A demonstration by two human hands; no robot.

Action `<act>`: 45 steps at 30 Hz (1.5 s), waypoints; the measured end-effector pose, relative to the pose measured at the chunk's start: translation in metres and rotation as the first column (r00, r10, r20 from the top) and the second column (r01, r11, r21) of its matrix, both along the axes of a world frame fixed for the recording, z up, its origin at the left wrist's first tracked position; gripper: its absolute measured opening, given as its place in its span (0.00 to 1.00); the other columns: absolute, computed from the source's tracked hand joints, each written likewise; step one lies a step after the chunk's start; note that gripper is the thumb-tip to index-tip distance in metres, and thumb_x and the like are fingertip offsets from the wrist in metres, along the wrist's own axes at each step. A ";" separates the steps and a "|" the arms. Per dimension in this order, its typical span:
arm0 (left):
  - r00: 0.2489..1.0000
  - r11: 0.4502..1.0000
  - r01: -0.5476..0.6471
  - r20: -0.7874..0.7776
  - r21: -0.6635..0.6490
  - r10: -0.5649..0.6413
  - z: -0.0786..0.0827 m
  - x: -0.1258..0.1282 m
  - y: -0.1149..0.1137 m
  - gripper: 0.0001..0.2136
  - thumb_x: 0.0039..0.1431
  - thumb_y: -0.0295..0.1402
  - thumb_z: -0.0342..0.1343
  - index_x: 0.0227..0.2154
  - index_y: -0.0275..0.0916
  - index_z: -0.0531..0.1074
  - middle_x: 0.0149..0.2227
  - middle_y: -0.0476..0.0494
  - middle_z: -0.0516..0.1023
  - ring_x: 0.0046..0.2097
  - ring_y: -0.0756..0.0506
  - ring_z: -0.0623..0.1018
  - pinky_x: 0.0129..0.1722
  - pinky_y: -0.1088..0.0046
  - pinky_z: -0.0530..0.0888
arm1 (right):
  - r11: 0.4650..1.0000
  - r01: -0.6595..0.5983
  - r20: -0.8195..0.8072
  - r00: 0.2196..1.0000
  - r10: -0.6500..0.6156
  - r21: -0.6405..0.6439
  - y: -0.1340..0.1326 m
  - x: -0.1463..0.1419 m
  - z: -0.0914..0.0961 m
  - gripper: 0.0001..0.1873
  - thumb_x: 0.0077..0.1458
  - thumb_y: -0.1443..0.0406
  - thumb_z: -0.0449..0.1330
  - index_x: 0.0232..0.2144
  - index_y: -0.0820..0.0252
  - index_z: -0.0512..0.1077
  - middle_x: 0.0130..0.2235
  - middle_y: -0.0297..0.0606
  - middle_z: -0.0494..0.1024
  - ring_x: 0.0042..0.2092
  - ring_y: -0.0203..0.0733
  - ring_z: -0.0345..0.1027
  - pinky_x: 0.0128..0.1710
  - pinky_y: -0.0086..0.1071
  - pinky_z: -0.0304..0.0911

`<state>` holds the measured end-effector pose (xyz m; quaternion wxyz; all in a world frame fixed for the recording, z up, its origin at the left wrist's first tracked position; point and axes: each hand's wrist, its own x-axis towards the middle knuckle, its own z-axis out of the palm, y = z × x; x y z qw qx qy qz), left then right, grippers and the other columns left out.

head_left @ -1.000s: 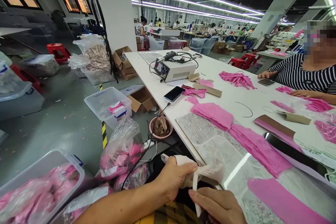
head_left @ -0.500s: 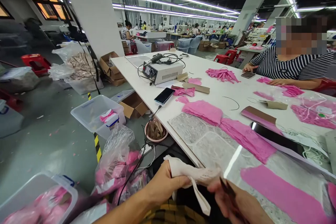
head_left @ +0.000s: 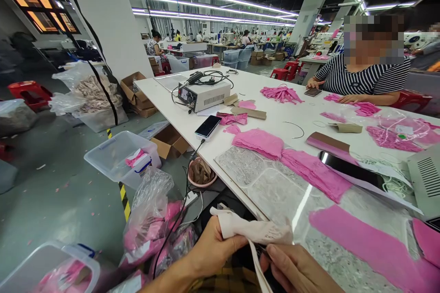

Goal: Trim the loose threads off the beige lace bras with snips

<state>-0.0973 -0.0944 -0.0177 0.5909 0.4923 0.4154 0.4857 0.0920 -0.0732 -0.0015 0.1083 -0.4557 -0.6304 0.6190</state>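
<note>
My left hand [head_left: 209,249] is closed round a cream fabric piece [head_left: 252,229], thumb on top, above my lap at the table's near edge. A narrow cream strip [head_left: 258,265] hangs from it. My right hand [head_left: 295,263] is closed just below the fabric's right end, fingers touching or close to it. Between its fingertips a bit of a dark pointed tool shows, which looks like thread snips [head_left: 264,249]; most of it is hidden. Nearby on the table lie a flat pink fabric piece [head_left: 364,242] and a stack of pink pieces [head_left: 257,143].
The white table [head_left: 165,100] carries a control box [head_left: 206,95], a phone [head_left: 208,125] and a dark glossy strip [head_left: 349,169]. Across it sits a person in a striped top [head_left: 367,75]. Plastic bins [head_left: 120,153], pink-filled bags [head_left: 151,219] and a basket [head_left: 202,184] stand to the left.
My right hand has moved left and up against the fabric, bringing the dark tool under it. The left hand keeps its hold on the cream fabric. My view has turned slightly right.
</note>
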 end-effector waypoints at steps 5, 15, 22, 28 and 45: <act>1.000 1.000 0.005 -0.026 0.008 -0.005 0.004 0.002 0.000 0.15 0.52 0.41 0.59 0.34 0.35 0.80 0.32 0.40 0.80 0.36 0.44 0.76 0.40 0.73 0.70 | 1.000 -0.006 -0.021 1.000 0.006 -0.013 0.002 0.000 -0.001 0.35 0.51 0.37 0.43 0.22 0.60 0.70 0.16 0.27 0.53 0.20 0.32 0.44 0.18 0.28 0.40; 0.999 1.000 -0.022 -0.027 0.006 0.022 0.008 0.005 0.000 0.14 0.53 0.39 0.59 0.36 0.34 0.80 0.32 0.40 0.80 0.37 0.43 0.76 0.40 0.73 0.71 | 0.999 0.017 -0.111 0.994 -0.020 -0.027 0.001 -0.004 -0.014 0.31 0.54 0.41 0.44 0.20 0.60 0.65 0.16 0.26 0.54 0.20 0.32 0.45 0.21 0.29 0.41; 0.997 0.994 -0.026 0.073 -0.106 0.033 0.000 0.006 0.001 0.13 0.46 0.37 0.64 0.33 0.33 0.80 0.31 0.41 0.80 0.34 0.44 0.76 0.37 0.74 0.71 | 1.000 -0.011 -0.092 0.996 0.011 0.001 0.000 -0.004 -0.017 0.32 0.54 0.40 0.42 0.20 0.60 0.66 0.15 0.25 0.52 0.18 0.32 0.44 0.20 0.29 0.40; 0.991 0.984 -0.025 0.129 -0.176 0.048 -0.007 0.006 -0.001 0.13 0.45 0.36 0.64 0.31 0.32 0.80 0.28 0.43 0.79 0.31 0.46 0.74 0.34 0.75 0.70 | 0.985 -0.046 -0.075 0.995 0.059 0.167 0.001 -0.001 -0.018 0.33 0.54 0.41 0.42 0.19 0.60 0.67 0.17 0.27 0.54 0.20 0.33 0.48 0.21 0.29 0.44; 0.996 0.996 -0.087 -0.013 -0.028 0.086 0.004 0.008 -0.001 0.10 0.49 0.35 0.61 0.32 0.35 0.81 0.29 0.43 0.80 0.32 0.45 0.76 0.38 0.73 0.72 | 0.997 -0.002 -0.108 0.994 0.009 0.072 0.002 -0.002 -0.024 0.30 0.54 0.42 0.46 0.18 0.59 0.64 0.17 0.25 0.50 0.20 0.32 0.43 0.20 0.29 0.39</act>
